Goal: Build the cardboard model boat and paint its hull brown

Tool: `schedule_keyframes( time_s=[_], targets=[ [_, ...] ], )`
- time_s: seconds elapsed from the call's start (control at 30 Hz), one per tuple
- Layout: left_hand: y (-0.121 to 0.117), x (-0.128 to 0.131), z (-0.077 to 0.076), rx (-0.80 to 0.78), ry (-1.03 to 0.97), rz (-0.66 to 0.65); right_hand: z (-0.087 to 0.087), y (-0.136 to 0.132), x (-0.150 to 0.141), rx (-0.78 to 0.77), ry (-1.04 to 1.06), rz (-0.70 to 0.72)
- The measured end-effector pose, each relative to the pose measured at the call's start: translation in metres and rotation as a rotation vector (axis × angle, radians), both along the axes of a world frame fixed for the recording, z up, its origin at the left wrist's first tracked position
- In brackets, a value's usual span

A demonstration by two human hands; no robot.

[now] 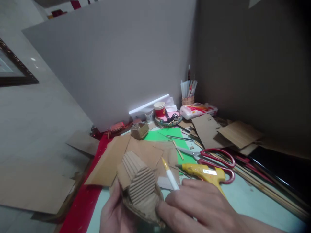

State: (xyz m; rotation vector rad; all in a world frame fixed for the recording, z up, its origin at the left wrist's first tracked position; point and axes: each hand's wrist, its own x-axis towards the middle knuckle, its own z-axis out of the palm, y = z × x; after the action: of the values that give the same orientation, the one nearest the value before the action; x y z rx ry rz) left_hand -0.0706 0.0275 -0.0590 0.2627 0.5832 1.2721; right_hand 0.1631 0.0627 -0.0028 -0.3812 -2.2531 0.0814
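Observation:
A small corrugated-cardboard model, with ridged walls and a rounded hollow body, is held up close in front of me. My left hand is closed around its left side and underside, the lower fingers hidden behind it. Between the fingers of my right hand is a white pen-like tool with a yellow tapered tip that points up and away. The fingertips of this hand also touch the model's lower right edge. Just beyond my right hand lies a yellow hot glue gun, nozzle to the left.
Red-handled scissors lie behind the glue gun. Cardboard sheets and green paper cover the middle. Farther back stand a smaller cardboard model, a red paper cup and a brush holder. Thin wooden sticks run along the right.

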Motion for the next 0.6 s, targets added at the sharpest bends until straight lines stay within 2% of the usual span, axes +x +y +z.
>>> schedule_keyframes(
  time_s=[0.13,0.23,0.37,0.6],
  targets=[
    [0.006,0.011,0.006,0.004,0.07,0.12,0.002,0.009,0.006,0.113,-0.07,-0.022],
    [0.008,0.014,0.011,-0.088,0.205,0.139,-0.003,0.024,0.005,0.184,-0.091,-0.132],
    [0.006,0.018,0.018,-0.165,0.337,0.146,-0.015,0.044,0.004,0.127,-0.258,-0.287],
    [0.006,0.029,0.021,-0.095,0.42,0.094,-0.016,0.053,0.007,-0.018,-0.464,-0.362]
  ],
)
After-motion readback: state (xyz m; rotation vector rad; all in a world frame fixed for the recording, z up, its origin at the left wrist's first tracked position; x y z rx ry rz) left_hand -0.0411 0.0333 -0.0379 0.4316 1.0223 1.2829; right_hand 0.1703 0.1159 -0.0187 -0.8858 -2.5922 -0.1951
